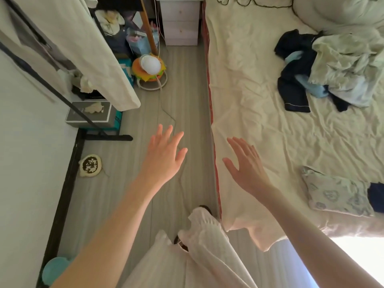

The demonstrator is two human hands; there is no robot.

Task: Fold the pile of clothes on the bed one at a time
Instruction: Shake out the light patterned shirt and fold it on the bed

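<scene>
Zero folded yet: clothes pile [311, 69] untouched on bed [259, 125], left hand [164, 154] & right hand [247, 165] both spread, empty.

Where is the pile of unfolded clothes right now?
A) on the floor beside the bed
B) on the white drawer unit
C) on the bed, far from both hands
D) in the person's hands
C: the pile of clothes lies on the bed, while the left hand and right hand are spread open, holding nothing.
</scene>
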